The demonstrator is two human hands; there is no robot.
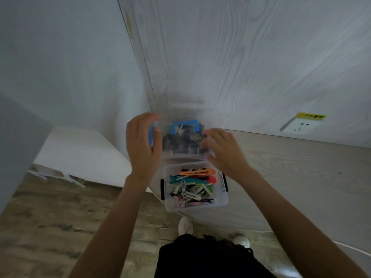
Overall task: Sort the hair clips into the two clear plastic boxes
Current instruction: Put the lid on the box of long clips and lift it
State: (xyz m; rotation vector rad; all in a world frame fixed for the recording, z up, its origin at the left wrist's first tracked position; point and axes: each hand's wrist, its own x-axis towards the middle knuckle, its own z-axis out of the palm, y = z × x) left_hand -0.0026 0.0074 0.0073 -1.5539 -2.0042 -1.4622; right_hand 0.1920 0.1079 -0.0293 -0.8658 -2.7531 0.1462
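Two clear plastic boxes stand on a light wooden table (291, 177). The near box (195, 205) has black side latches, stands open and holds several coloured hair clips (192, 184). The far box (180, 137) has a blue handle and blue latches, and dark clips show through its lid. My left hand (140, 145) grips the far box's left side with curled fingers. My right hand (222, 149) holds its right side. The far box is blurred by motion.
The table's corner sits against a white wood-grain wall (241, 57). A wall socket (297, 126) with a yellow label is at the right. White furniture (80, 153) stands to the left over a wooden floor (50, 227). My shoes (185, 225) show below the table edge.
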